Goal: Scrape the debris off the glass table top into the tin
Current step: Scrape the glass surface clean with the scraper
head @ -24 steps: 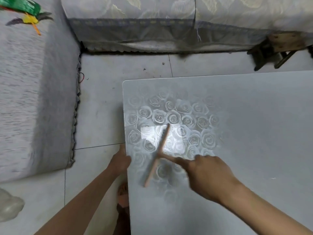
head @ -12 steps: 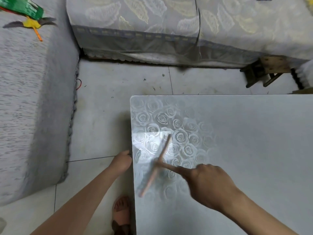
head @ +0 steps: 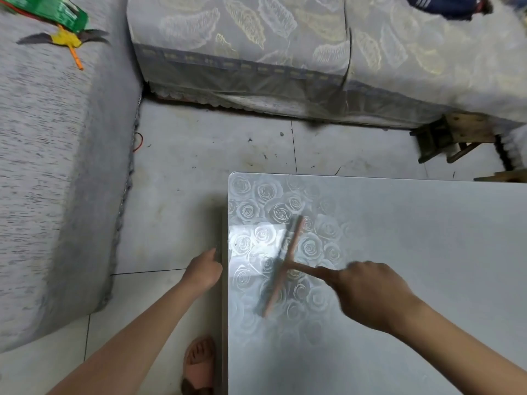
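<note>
The right hand (head: 368, 295) grips the handle of a T-shaped scraper (head: 285, 263), its blade lying slanted on the rose-patterned glass tabletop (head: 413, 246) near the left edge. The left hand (head: 204, 270) rests against that edge, fingers hidden, so whether it holds anything cannot be told.

We see the glass table top (head: 399, 266) as smooth and glossy, with a frosted rose pattern and a bright glare near its left edge. The scraper (head: 286, 259) looks like matt pinkish plastic with a darker strip along its blade. The floor tiles (head: 185, 195) are smooth, dull and scuffed. At left the sofa (head: 42, 166) wears coarse grey woven cloth; the cover (head: 256, 38) at the top is thin cloth with stitched leaves. The stool (head: 467, 126) at right is wood.
</note>
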Demonstrator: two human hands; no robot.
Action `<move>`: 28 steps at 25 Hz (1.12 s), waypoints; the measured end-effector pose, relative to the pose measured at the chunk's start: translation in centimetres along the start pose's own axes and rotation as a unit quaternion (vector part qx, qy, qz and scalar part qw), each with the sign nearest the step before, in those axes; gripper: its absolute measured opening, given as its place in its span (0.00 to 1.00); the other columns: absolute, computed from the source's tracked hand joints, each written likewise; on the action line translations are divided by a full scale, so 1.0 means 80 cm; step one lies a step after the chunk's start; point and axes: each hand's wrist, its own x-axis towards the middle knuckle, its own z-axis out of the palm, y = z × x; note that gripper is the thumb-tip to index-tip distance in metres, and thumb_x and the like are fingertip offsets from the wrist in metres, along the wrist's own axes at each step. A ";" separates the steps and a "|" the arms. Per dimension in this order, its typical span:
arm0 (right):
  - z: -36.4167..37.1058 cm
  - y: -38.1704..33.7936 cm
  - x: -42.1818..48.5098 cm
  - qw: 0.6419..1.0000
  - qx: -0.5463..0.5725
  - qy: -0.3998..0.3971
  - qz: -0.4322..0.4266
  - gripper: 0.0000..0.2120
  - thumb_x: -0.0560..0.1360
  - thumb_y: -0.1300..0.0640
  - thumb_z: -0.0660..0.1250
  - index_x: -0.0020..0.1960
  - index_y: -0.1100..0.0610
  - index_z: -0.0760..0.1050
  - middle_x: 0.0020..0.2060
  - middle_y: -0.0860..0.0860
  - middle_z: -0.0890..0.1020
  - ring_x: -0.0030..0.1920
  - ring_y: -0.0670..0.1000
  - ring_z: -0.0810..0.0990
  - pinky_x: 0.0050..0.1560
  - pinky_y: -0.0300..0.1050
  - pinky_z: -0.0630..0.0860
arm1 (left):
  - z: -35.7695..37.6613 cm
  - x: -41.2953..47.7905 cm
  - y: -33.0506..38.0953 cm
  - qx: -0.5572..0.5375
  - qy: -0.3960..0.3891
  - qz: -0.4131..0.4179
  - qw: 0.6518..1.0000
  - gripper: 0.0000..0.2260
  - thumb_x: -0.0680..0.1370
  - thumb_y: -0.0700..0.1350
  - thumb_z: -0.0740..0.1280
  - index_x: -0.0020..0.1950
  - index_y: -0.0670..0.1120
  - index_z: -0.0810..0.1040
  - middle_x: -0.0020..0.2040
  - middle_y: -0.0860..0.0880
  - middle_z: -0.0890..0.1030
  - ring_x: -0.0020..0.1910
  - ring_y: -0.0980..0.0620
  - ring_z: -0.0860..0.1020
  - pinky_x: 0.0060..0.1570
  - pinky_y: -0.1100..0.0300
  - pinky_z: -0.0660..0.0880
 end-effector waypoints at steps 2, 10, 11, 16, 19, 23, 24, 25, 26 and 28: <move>-0.026 -0.030 0.054 0.996 0.005 0.032 -0.078 0.35 0.76 0.56 0.55 0.68 0.26 0.43 0.30 0.48 0.60 0.36 0.56 0.71 0.35 0.45 0.61 | 0.001 0.004 0.011 0.012 0.003 0.018 1.000 0.23 0.77 0.35 0.56 0.72 0.44 0.67 0.70 0.43 0.71 0.65 0.43 0.72 0.59 0.58 0.69; -0.022 0.012 0.071 0.996 -0.039 -0.037 -0.072 0.30 0.78 0.56 0.52 0.70 0.25 0.50 0.49 0.52 0.80 0.50 0.57 0.79 0.41 0.45 0.67 | -0.025 0.021 0.028 0.062 -0.008 0.044 0.997 0.27 0.76 0.34 0.55 0.75 0.45 0.63 0.72 0.44 0.69 0.62 0.42 0.75 0.59 0.57 0.72; -0.028 0.025 0.061 0.997 -0.050 -0.045 -0.047 0.31 0.78 0.55 0.52 0.69 0.24 0.48 0.48 0.51 0.80 0.50 0.56 0.79 0.41 0.46 0.68 | -0.028 0.022 0.028 0.067 -0.007 0.048 0.997 0.27 0.76 0.34 0.55 0.76 0.45 0.62 0.73 0.44 0.67 0.63 0.43 0.74 0.60 0.57 0.72; -0.058 0.004 0.093 0.994 -0.074 -0.004 -0.075 0.33 0.78 0.53 0.54 0.67 0.22 0.41 0.38 0.50 0.74 0.42 0.57 0.78 0.35 0.44 0.65 | -0.025 0.024 0.028 0.096 -0.010 0.066 0.993 0.28 0.77 0.34 0.54 0.77 0.45 0.57 0.76 0.43 0.62 0.69 0.43 0.69 0.65 0.55 0.69; -0.048 -0.031 0.134 0.994 -0.054 -0.005 -0.097 0.25 0.77 0.55 0.55 0.69 0.32 0.61 0.37 0.49 0.74 0.41 0.57 0.76 0.33 0.44 0.67 | -0.018 0.026 0.034 0.146 -0.006 0.082 0.986 0.31 0.77 0.34 0.55 0.79 0.43 0.48 0.79 0.47 0.50 0.75 0.46 0.59 0.70 0.55 0.62; -0.031 0.039 0.104 0.999 -0.009 -0.048 -0.006 0.21 0.80 0.50 0.53 0.69 0.31 0.60 0.54 0.48 0.80 0.54 0.55 0.78 0.46 0.46 0.73 | -0.020 0.030 0.040 0.268 0.023 0.135 0.954 0.31 0.77 0.36 0.55 0.78 0.43 0.45 0.79 0.47 0.42 0.76 0.47 0.54 0.70 0.54 0.62; -0.031 0.054 0.086 0.998 0.000 -0.057 0.017 0.21 0.81 0.50 0.52 0.69 0.30 0.60 0.55 0.48 0.81 0.54 0.55 0.78 0.46 0.46 0.73 | -0.019 0.031 0.042 0.303 0.031 0.151 0.940 0.31 0.78 0.37 0.55 0.78 0.43 0.45 0.79 0.46 0.41 0.77 0.47 0.52 0.71 0.55 0.61; -0.033 0.061 0.071 0.998 -0.005 -0.053 0.029 0.21 0.81 0.49 0.51 0.69 0.30 0.59 0.53 0.48 0.81 0.53 0.55 0.79 0.45 0.46 0.73 | -0.018 0.031 0.045 0.336 0.038 0.167 0.926 0.31 0.78 0.39 0.56 0.78 0.43 0.46 0.79 0.45 0.41 0.77 0.47 0.50 0.72 0.55 0.59; -0.034 0.060 0.064 0.999 -0.021 -0.036 0.029 0.22 0.80 0.50 0.52 0.69 0.29 0.57 0.51 0.49 0.81 0.51 0.55 0.79 0.42 0.46 0.72 | -0.015 0.031 0.049 0.366 0.043 0.181 0.912 0.30 0.78 0.41 0.56 0.78 0.43 0.46 0.79 0.45 0.41 0.78 0.47 0.48 0.73 0.55 0.57; -0.035 0.042 0.076 0.999 -0.042 0.011 -0.005 0.26 0.79 0.51 0.54 0.69 0.28 0.52 0.45 0.51 0.80 0.46 0.57 0.80 0.36 0.46 0.66 | -0.010 0.031 0.056 0.423 0.050 0.198 0.883 0.30 0.79 0.43 0.57 0.78 0.43 0.49 0.79 0.44 0.40 0.78 0.48 0.44 0.74 0.53 0.53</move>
